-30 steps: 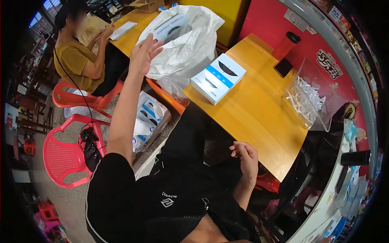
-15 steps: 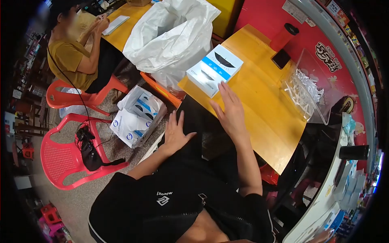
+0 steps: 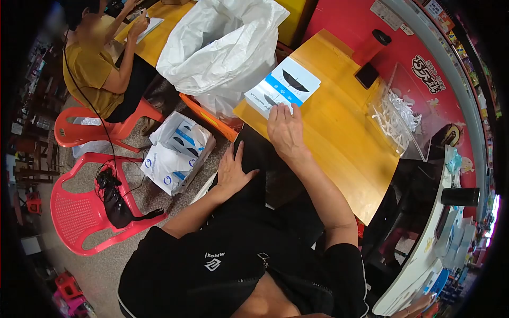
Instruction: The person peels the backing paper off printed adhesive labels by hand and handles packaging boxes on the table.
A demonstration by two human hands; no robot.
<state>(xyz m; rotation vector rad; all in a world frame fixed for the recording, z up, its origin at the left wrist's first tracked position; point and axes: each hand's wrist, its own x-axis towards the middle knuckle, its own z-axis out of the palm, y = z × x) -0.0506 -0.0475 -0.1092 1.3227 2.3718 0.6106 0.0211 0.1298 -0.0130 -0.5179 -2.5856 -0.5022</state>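
Note:
On the near left corner of the yellow table lies a white-and-blue umbrella box (image 3: 293, 76), printed with a black umbrella; whether it is one box or several flat ones stacked, I cannot tell. My right hand (image 3: 287, 131) has its fingers together and bent over the box's near edge, the thumb hidden. Away from the table, my left hand (image 3: 231, 172) hovers over my lap with fingers apart and nothing in it. A white carton (image 3: 160, 168) on the floor to its left has similar umbrella prints showing inside.
A large white sack (image 3: 183, 63) stands in an orange crate beyond the yellow table (image 3: 339, 143). On the table are a phone (image 3: 367, 76), a red bottle (image 3: 371, 47) and a clear bin (image 3: 424, 151) of white strips. A red chair (image 3: 79, 206) and a seated person (image 3: 95, 79) are at left.
My right hand has come down onto the umbrella box's near edge, its spread fingers drawing together. My left hand has barely moved. The seated person's arms have shifted.

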